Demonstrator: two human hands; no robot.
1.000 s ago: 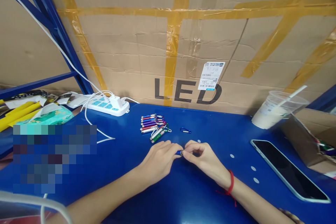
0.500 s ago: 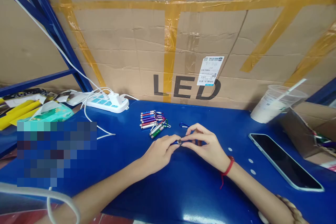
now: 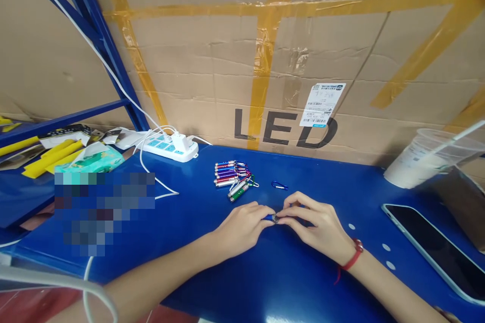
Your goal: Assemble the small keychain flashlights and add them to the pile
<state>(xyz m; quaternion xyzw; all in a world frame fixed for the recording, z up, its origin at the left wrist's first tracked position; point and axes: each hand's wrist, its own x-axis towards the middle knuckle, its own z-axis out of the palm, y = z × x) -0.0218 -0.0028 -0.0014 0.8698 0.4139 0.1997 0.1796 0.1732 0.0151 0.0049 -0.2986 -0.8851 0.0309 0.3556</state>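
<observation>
Between my two hands is a small blue mini flashlight (image 3: 270, 217), mostly covered by fingers. My left hand (image 3: 240, 229) is closed around its body. At its silvery end, the thumb and fingertips of my right hand (image 3: 318, 219) pinch; whether a tiny part sits between them is too small to tell. Just beyond the right hand lies a loose blue carabiner (image 3: 279, 185) on the blue table (image 3: 212, 282). Behind the left hand rests a row of several mini flashlights (image 3: 226, 174) in red, blue, purple and silver, with a green flashlight (image 3: 238, 193) nearest.
A phone (image 3: 435, 247) and a plastic cup with a straw (image 3: 413, 164) stand to the right. At the back left are a white power strip (image 3: 166, 147) with cables and a green packet (image 3: 91, 159). A large cardboard box (image 3: 212, 70) walls off the back.
The whole scene has shifted right in the picture as the head turned. The carabiner now shows fully, clear of my right hand. Both hands keep their hold on the flashlight.
</observation>
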